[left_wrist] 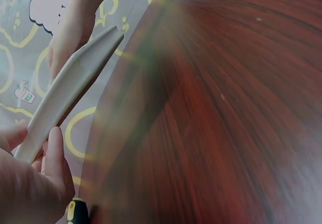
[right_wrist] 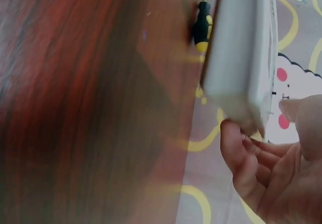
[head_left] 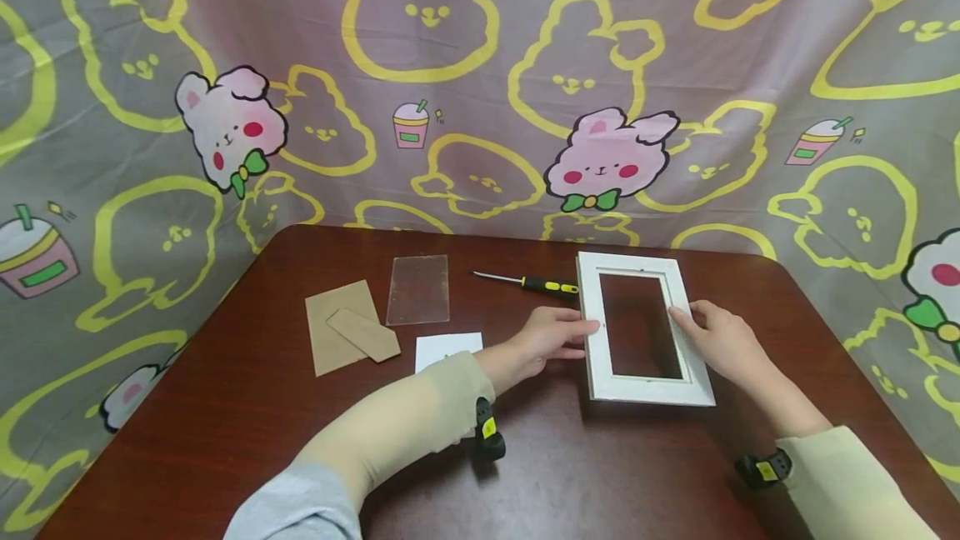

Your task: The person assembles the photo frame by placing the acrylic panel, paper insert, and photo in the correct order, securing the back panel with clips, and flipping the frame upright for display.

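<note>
A white picture frame [head_left: 652, 391] is held raised over the table's right half, its rectangular opening showing the brown tabletop beneath. My left hand [head_left: 546, 338] grips its left side, with the thumb near the front face. On the opposite side, my right hand [head_left: 726, 344] grips the edge, thumb on top and fingers behind. The left wrist view gives the frame [left_wrist: 75, 78] edge-on between the fingers of the left hand [left_wrist: 35, 186]. Seen from the right wrist, the frame [right_wrist: 234, 43] is tilted, with curled right-hand fingers [right_wrist: 236, 153] at its lower edge.
A screwdriver [head_left: 551, 284] with a black and yellow handle lies behind the frame. To the left are a brown backing board [head_left: 337, 357] with a stand leg [head_left: 367, 336], a clear sheet [head_left: 418, 290] and a white card [head_left: 442, 347] partly covered by the left arm. Patterned cloth [head_left: 465, 90] surrounds the table.
</note>
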### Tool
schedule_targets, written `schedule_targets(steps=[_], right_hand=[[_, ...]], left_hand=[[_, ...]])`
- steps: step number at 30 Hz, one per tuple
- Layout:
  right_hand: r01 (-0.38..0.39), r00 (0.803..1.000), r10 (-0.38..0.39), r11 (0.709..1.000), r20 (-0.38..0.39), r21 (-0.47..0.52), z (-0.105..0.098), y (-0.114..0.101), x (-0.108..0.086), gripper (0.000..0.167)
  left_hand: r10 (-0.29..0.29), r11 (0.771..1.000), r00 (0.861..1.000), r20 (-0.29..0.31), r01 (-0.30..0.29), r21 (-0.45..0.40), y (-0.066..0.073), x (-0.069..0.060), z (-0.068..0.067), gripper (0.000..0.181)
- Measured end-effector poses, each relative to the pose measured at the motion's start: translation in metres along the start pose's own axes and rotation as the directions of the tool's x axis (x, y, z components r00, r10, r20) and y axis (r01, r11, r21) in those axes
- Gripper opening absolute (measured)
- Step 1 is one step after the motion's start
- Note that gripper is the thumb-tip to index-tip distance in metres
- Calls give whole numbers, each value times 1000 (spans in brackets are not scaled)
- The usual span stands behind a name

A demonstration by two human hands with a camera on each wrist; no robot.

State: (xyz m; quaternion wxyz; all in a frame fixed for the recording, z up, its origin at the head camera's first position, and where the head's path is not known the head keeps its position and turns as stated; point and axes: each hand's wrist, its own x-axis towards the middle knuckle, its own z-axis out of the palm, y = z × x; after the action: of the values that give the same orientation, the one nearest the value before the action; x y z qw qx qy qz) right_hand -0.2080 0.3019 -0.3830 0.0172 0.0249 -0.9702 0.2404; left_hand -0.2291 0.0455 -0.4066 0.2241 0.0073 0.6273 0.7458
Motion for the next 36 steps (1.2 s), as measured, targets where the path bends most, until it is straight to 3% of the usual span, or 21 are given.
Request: schedule_targets(steps=[3,7,14,25,32,36], right_hand=[[21,998,-28,992,57,126,-2,-3,-1,59],[22,987,-68,956,148,292,-4,-6,-1,49],[-31,945,-124,886,302,462,-3,-12,0,50],[-40,899,-199,849,389,527,11,-23,-3,42],[-38,885,-208,860,417,509,26,-30,-5,40],[-34,892,-181,887,415,461,35,-37,-4,40]], left_hand=[[13,1000,1000,3,-13,4,2,-5,-9,38],[13,1000,1000,22,-14,25,5,-12,-22,44],[-9,993,999,34,4,121,4,-25,-47,50],[0,968,999,51,-12,250,2,-42,-70,50],[-3,945,998,57,-16,328,-7,-49,-79,48],[-1,931,999,52,-18,365,-10,-51,-84,55]])
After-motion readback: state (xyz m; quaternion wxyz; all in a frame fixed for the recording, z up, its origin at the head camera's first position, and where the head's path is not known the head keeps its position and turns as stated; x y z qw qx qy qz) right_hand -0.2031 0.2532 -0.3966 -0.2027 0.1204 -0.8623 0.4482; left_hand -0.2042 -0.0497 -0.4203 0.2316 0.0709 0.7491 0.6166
